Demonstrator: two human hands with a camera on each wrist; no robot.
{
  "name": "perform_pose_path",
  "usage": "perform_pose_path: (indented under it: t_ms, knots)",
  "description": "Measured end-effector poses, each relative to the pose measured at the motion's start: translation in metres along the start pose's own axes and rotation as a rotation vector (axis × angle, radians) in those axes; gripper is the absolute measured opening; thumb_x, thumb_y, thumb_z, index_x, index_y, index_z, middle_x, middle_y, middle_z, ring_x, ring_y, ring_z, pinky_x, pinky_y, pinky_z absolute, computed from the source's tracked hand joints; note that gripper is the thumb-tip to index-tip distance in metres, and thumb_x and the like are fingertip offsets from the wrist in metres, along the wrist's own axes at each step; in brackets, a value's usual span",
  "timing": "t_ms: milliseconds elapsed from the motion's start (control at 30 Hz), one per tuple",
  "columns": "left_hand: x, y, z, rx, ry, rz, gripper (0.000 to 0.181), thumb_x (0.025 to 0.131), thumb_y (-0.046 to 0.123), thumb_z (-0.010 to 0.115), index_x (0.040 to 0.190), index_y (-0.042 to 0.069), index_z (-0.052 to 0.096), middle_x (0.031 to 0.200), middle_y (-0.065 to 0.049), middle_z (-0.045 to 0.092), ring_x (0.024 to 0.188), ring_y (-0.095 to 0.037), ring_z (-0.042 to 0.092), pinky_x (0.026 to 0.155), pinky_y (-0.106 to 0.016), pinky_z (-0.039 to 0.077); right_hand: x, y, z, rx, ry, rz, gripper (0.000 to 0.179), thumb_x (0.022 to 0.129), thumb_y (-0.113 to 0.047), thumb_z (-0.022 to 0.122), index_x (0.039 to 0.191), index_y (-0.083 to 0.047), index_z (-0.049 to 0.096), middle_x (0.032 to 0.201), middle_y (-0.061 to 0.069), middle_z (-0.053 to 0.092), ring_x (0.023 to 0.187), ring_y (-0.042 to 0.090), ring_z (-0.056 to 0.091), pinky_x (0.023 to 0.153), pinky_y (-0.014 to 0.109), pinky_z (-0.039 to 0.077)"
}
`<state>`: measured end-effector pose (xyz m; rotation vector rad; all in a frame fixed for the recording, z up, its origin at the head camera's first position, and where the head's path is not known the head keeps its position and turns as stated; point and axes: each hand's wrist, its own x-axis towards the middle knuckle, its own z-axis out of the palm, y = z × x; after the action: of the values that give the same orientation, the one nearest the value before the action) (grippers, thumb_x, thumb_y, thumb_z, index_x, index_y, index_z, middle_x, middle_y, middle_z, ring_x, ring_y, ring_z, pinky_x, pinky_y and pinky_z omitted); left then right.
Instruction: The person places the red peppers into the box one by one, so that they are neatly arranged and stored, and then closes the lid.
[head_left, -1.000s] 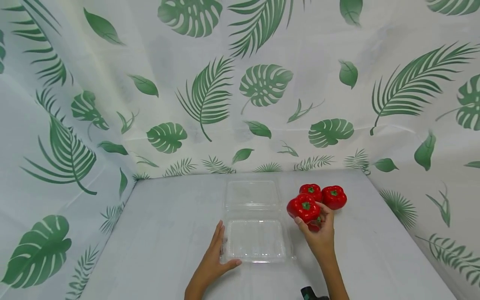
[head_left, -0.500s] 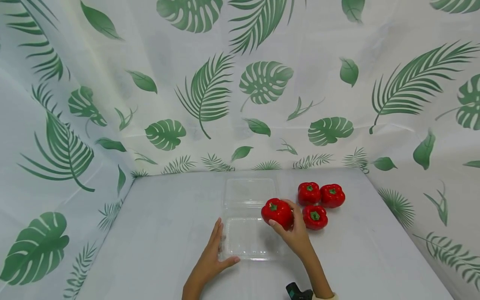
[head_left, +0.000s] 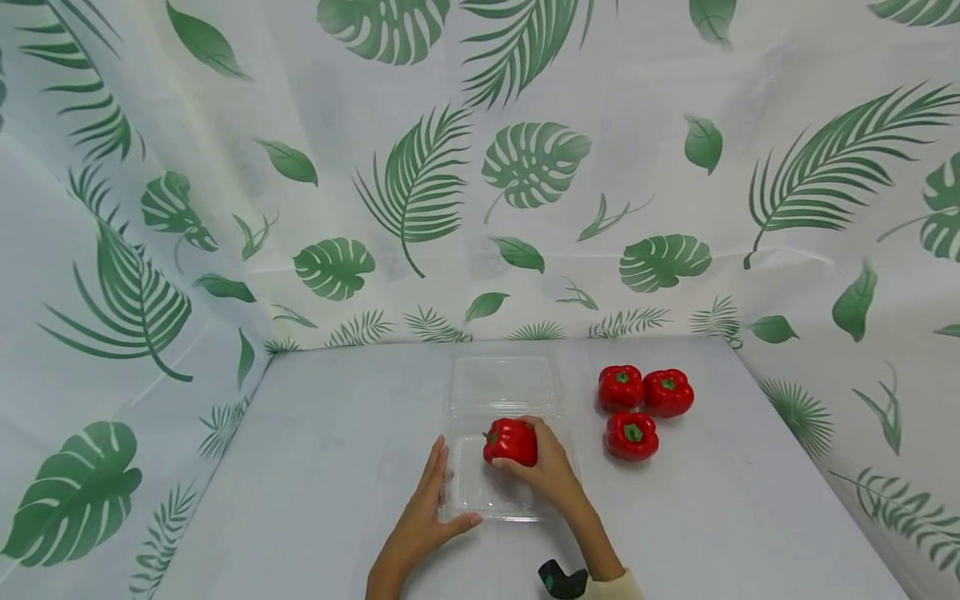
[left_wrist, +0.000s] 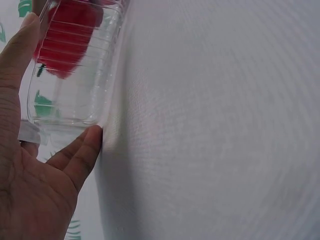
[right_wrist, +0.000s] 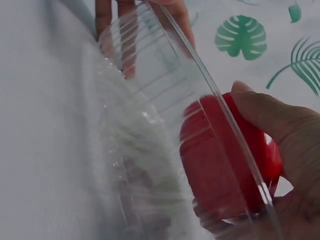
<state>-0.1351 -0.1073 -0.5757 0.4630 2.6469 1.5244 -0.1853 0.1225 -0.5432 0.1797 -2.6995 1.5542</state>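
Observation:
A red bell pepper (head_left: 511,442), its green stem pointing left, is gripped by my right hand (head_left: 551,467) at the clear plastic container (head_left: 468,500). In the right wrist view the pepper (right_wrist: 220,155) shows through the container's clear wall, fingers and thumb around it. My left hand (head_left: 422,517) lies at the container's left front corner, fingers nearly straight along the side and thumb at the front edge. Seen from the left wrist, fingertips of that hand (left_wrist: 37,185) touch the container wall (left_wrist: 75,107). The pepper's underside is hidden in the head view.
Three more red bell peppers, one of them nearest (head_left: 632,436), stand grouped right of the container. The container's lid (head_left: 502,381) lies folded back behind its base. A black device (head_left: 562,579) sits by my right wrist. Leaf-patterned cloth (head_left: 480,208) walls the white table.
My right hand has carried the bell pepper leftward from the group to the container, and the pepper has tipped so its stem points left. My left hand has stayed at the container.

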Motion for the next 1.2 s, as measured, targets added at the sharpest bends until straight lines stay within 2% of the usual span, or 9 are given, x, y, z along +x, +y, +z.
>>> perform_pose_path:
  t_ms: [300,433,633,800,900,1133,1200]
  knots:
    - [0.002,0.001,0.002,0.002,0.009,-0.001,0.109,0.079,0.04,0.08,0.158,0.014,0.01,0.167,-0.004,0.004,0.137,-0.038,0.045,0.104,-0.05,0.045,0.007,0.0,0.02,-0.068,-0.071,-0.037,0.08,0.075,-0.04,0.083,0.137,-0.007,0.045,0.127,0.018,0.057,0.116,0.035,0.056,0.093,0.054,0.055]
    - [0.002,0.001,0.002,-0.006,0.007,0.0,0.108,0.079,0.039,0.08,0.158,0.011,0.011,0.167,-0.004,0.005,0.136,-0.037,0.046,0.104,-0.05,0.045,0.009,0.0,0.026,-0.098,-0.084,-0.049,0.078,0.079,-0.043,0.079,0.141,-0.01,0.045,0.128,0.018,0.057,0.116,0.035,0.056,0.095,0.055,0.054]
    - [0.001,0.0,0.002,0.004,0.005,0.002,0.108,0.079,0.039,0.08,0.158,0.012,0.011,0.167,-0.004,0.004,0.137,-0.038,0.044,0.103,-0.051,0.046,0.012,-0.002,0.032,-0.113,-0.06,-0.072,0.073,0.086,-0.042,0.072,0.145,-0.01,0.044,0.128,0.022,0.055,0.117,0.038,0.057,0.095,0.057,0.053]
    - [0.001,-0.001,0.003,0.013,0.01,0.008,0.108,0.079,0.039,0.08,0.158,0.013,0.011,0.167,-0.003,0.005,0.14,-0.039,0.041,0.103,-0.051,0.045,0.011,-0.006,0.035,-0.066,-0.029,-0.012,0.077,0.084,-0.041,0.075,0.141,-0.001,0.042,0.131,0.021,0.056,0.118,0.038,0.057,0.096,0.055,0.053]
    - [0.001,-0.001,0.004,0.01,0.019,0.025,0.108,0.079,0.039,0.08,0.158,0.013,0.012,0.167,-0.004,0.005,0.14,-0.039,0.04,0.104,-0.052,0.045,0.009,-0.007,0.036,-0.053,-0.017,0.001,0.077,0.082,-0.04,0.077,0.139,0.0,0.043,0.129,0.02,0.057,0.116,0.037,0.057,0.095,0.053,0.054]
    - [0.001,-0.001,0.003,0.038,0.026,0.002,0.109,0.078,0.043,0.08,0.158,0.015,0.012,0.167,-0.003,0.005,0.148,-0.037,0.022,0.106,-0.054,0.041,0.01,-0.007,0.039,-0.117,-0.002,0.012,0.073,0.081,-0.043,0.077,0.137,-0.006,0.051,0.121,0.022,0.052,0.111,0.037,0.058,0.09,0.054,0.056]
    - [0.001,-0.001,0.003,0.039,0.027,0.006,0.108,0.078,0.043,0.08,0.158,0.014,0.012,0.167,-0.003,0.005,0.149,-0.037,0.021,0.107,-0.054,0.04,0.011,-0.006,0.04,-0.132,0.009,0.016,0.073,0.08,-0.044,0.077,0.137,-0.005,0.052,0.117,0.022,0.051,0.108,0.037,0.059,0.089,0.053,0.057]
